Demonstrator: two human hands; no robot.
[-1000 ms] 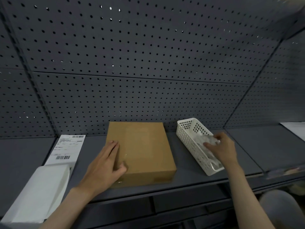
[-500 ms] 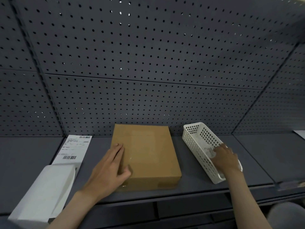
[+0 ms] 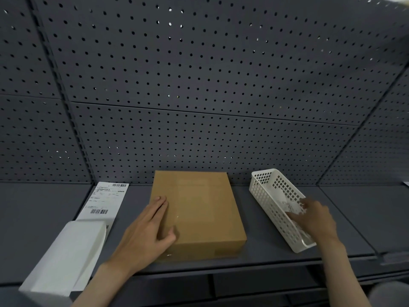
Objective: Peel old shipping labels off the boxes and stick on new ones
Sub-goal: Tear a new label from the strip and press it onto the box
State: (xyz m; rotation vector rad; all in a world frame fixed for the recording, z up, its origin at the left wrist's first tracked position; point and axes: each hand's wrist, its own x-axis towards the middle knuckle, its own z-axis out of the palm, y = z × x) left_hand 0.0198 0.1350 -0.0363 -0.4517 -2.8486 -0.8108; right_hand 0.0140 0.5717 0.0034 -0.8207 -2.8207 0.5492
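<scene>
One flat brown cardboard box (image 3: 198, 212) lay at the lower centre of the frame on a dark grey metal shelf (image 3: 254, 249). The left hand (image 3: 147, 235) rested flat on the box's left side, fingers straight and together, thumb spread. One white perforated plastic basket (image 3: 269, 198) stood to the right of the box, apart from it. The right hand (image 3: 315, 218) reached into that basket, touching crumpled white label paper (image 3: 290, 206); whether it gripped the paper could not be told. One printed white shipping label (image 3: 105, 201) with two barcodes lay at lower left, beside one white sheet stack (image 3: 66, 258). A grey pegboard wall (image 3: 199, 85) filled the upper frame.
</scene>
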